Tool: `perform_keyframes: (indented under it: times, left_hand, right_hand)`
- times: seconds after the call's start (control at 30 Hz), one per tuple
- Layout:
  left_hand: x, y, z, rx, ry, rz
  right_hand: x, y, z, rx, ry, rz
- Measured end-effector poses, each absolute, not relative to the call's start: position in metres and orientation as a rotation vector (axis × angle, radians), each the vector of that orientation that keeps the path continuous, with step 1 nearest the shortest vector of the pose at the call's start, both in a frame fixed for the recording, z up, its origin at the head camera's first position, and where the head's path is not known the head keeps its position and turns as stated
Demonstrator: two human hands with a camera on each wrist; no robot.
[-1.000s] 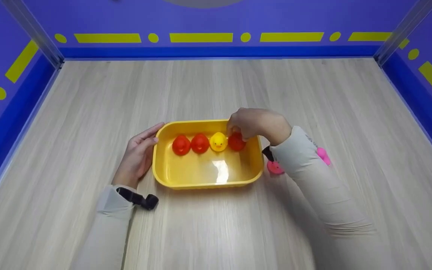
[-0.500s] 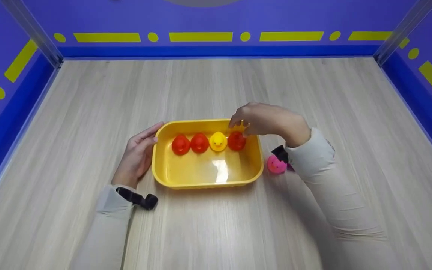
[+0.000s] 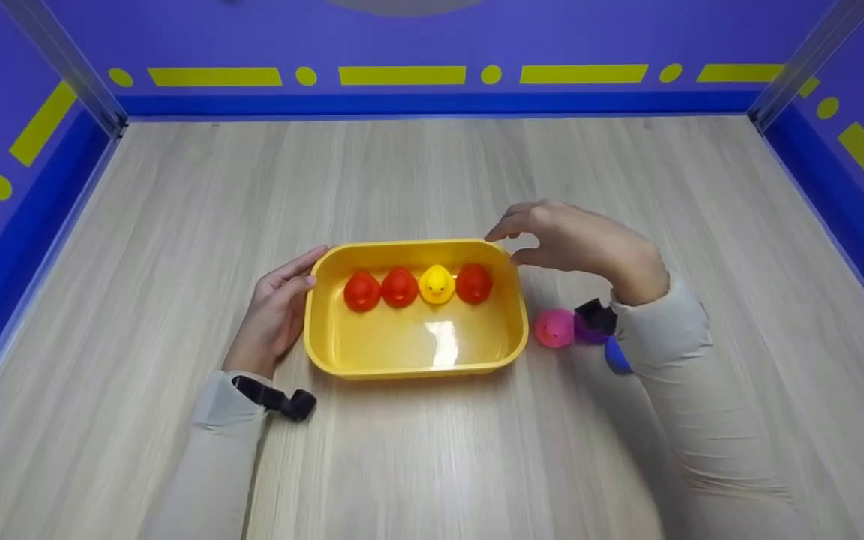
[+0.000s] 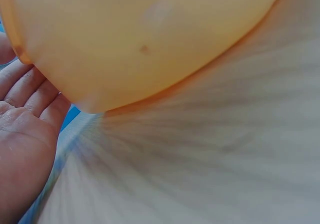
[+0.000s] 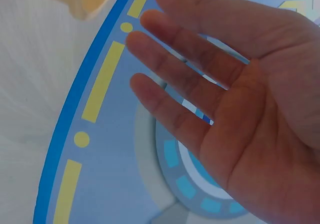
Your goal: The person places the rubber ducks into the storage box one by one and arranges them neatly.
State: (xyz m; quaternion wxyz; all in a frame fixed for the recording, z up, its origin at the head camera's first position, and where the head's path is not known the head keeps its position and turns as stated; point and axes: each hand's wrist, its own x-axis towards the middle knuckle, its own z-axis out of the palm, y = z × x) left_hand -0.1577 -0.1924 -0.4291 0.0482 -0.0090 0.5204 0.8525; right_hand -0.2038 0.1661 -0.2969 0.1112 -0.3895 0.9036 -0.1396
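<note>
A yellow plastic basin [image 3: 417, 371] stands on the table with a row of rubber ducks along its far side: a red duck [image 3: 362, 291], a second red duck [image 3: 400, 287], a yellow duck [image 3: 436, 284] and another red duck [image 3: 474, 283] at the right end. My left hand [image 3: 271, 311] holds the basin's left end, thumb at the rim and fingers against the outer wall. Over the basin's far right corner, my right hand [image 3: 578, 240] hovers with fingers loosely spread and nothing in them; the right wrist view shows the palm [image 5: 250, 119] bare.
Right of the basin lie a pink duck [image 3: 554, 328], a purple toy [image 3: 591, 335] and a blue toy [image 3: 616, 356], the last two partly hidden by my wrist camera and sleeve. Blue-purple panels [image 3: 402, 45] border the wooden tabletop [image 3: 432, 465].
My right hand has drawn back from the rightmost red duck, up and to the right out of the basin, leaving the duck inside. The purple and blue toys have come into sight. My left hand stays still.
</note>
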Motion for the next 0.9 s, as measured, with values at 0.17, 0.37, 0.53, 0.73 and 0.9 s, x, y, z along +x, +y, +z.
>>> perform_keyframes:
  times: [0.17, 0.37, 0.53, 0.73, 0.9]
  left_hand:
    - [-0.157, -0.192, -0.428, -0.027, 1.580, 2.600]
    - [-0.157, -0.193, -0.428, -0.021, 1.584, 2.597]
    - [-0.158, -0.193, -0.429, -0.001, 1.553, 2.618]
    - [-0.158, -0.193, -0.431, 0.030, 1.550, 2.620]
    - [-0.158, -0.194, -0.432, 0.027, 1.538, 2.632]
  right_hand:
    - [-0.202, 0.182, -0.301, -1.131, 2.680, -0.458]
    - [-0.198, 0.199, -0.303, -0.988, 2.705, -0.469]
    - [-0.196, 0.213, -0.308, -0.966, 2.700, -0.503]
    - [-0.194, 0.229, -0.319, -1.012, 2.679, -0.571]
    - [-0.192, 0.237, -0.325, -1.008, 2.634, -0.622]
